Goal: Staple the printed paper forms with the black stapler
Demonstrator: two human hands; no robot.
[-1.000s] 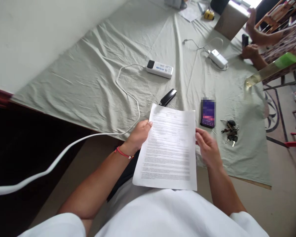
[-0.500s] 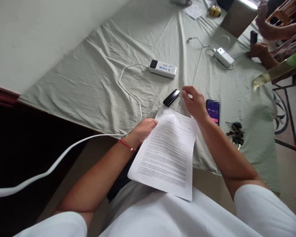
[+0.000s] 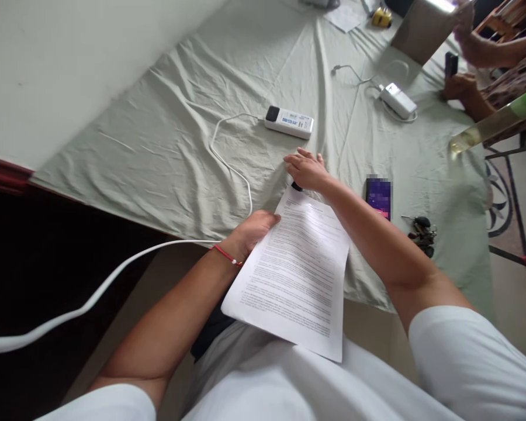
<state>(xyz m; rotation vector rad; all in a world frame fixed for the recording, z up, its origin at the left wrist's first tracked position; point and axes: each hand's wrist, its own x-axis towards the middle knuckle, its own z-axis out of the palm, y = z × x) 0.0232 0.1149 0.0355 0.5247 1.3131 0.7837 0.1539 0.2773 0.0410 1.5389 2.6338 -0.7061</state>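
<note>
My left hand (image 3: 259,228) grips the left edge of a printed sheet of paper (image 3: 296,269), thumb on top; whether there are several sheets I cannot tell. The paper's lower end hangs over the table edge toward my white shirt. At its top left corner sits a black stapler (image 3: 297,186), mostly hidden under my right hand. The right hand (image 3: 307,168) lies palm down across the stapler with its fingers stretched out and apart.
Beyond my right hand lies a white power bank (image 3: 289,122) with a cable. To the right are a phone (image 3: 379,199), keys (image 3: 422,234) and a white adapter (image 3: 398,102). Another person's hand (image 3: 460,88) holds a dark object near a green-capped bottle (image 3: 486,126).
My right hand has moved left from beside the stapler to on top of it, and its curled fingers have straightened. The left hand keeps its hold on the paper.
</note>
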